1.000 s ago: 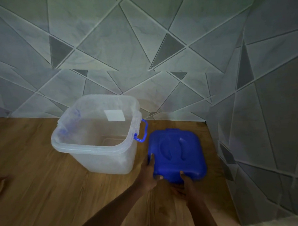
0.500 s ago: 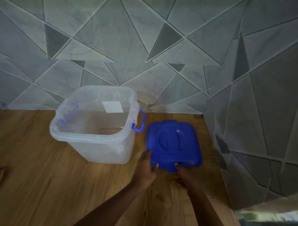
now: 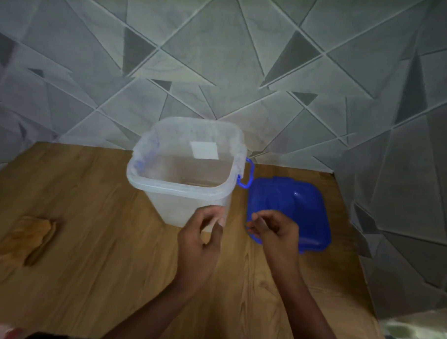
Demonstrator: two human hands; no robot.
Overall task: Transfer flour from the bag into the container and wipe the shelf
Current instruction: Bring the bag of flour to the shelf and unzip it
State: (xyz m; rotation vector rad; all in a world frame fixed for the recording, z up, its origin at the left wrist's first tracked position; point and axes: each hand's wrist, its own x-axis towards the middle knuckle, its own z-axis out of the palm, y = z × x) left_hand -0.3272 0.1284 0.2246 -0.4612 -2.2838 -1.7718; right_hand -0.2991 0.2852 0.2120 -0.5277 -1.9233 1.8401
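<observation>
Clear container [image 3: 186, 178] stands open, blue lid [image 3: 295, 205] set beside it. Left hand [image 3: 201, 241] and right hand [image 3: 277, 232] hover apart, loosely curled, empty. Judged next: fetch the flour bag, which is not in view.

Loosely curled left hand [image 3: 201, 236], right hand [image 3: 277, 232]

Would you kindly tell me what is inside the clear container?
No flour shows inside the clear container; the shelf shows through its base. Its front rim hides the nearest floor.
</observation>
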